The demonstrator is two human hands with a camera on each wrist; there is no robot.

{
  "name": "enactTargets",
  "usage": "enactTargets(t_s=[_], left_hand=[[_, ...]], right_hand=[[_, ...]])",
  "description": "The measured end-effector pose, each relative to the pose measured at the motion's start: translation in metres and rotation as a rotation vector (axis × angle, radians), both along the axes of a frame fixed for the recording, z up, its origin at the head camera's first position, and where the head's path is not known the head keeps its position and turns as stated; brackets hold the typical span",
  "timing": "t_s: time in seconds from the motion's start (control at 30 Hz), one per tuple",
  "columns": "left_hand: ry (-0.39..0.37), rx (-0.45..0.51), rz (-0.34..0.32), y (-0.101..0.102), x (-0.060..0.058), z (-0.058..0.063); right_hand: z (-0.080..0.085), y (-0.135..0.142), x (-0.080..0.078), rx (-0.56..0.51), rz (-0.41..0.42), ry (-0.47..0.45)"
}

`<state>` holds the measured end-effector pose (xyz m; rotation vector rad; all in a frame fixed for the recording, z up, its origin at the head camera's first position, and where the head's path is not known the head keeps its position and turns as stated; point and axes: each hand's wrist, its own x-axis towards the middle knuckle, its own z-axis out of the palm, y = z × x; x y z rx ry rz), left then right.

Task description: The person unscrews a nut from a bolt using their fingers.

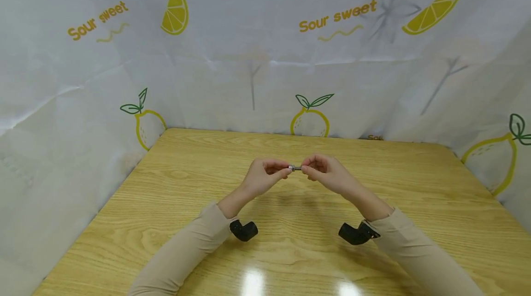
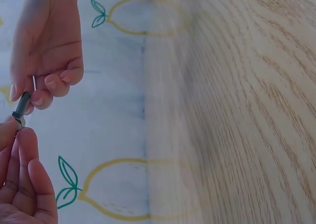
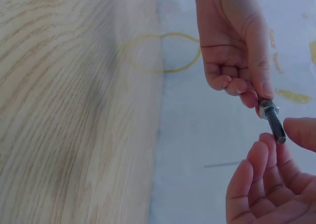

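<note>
A small metal bolt (image 1: 297, 168) is held level above the wooden table, between both hands. My left hand (image 1: 260, 177) pinches its thicker end with thumb and fingertips. At that end a nut-like hex collar (image 3: 269, 107) shows beside the fingers, which partly hide the bolt's head. The threaded shank points toward my right hand (image 1: 329, 174), whose thumb and fingertips come together around the tip. In the right wrist view the right thumb (image 3: 302, 133) lies close along one side of the tip, with the fingers on the other; firm contact by the thumb is hard to make out.
Beneath the hands spreads a wood-grain table (image 1: 186, 171). A white curtain (image 1: 232, 79) printed with lemons and lettering hangs along its back and sides. Black wrist cameras (image 1: 244, 230) sit below both wrists, on beige sleeves (image 1: 186, 245).
</note>
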<state>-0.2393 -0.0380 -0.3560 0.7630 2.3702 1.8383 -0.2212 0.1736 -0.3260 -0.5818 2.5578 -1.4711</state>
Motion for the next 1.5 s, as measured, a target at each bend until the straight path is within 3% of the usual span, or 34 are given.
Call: enactTargets(t_s=[0.3, 0.63, 0.93, 1.23, 1.5], left_hand=[[0.034, 0.029, -0.033, 0.001, 0.004, 0.0], [0.027, 0.018, -0.009, 0.002, 0.006, 0.0], [-0.007, 0.014, 0.036, 0.005, 0.011, 0.006], [-0.043, 0.05, 0.071, 0.007, 0.008, 0.001], [-0.042, 0.079, 0.065, 0.008, 0.007, -0.003]], right_hand=[[-0.001, -0.008, 0.003, 0.01, 0.012, -0.02], [-0.004, -0.013, 0.001, 0.009, 0.025, 0.008], [-0.006, -0.016, 0.001, 0.038, -0.018, 0.098], [-0.008, -0.018, 0.001, 0.026, -0.058, 0.182], [-0.008, -0.019, 0.0, -0.005, -0.045, 0.233]])
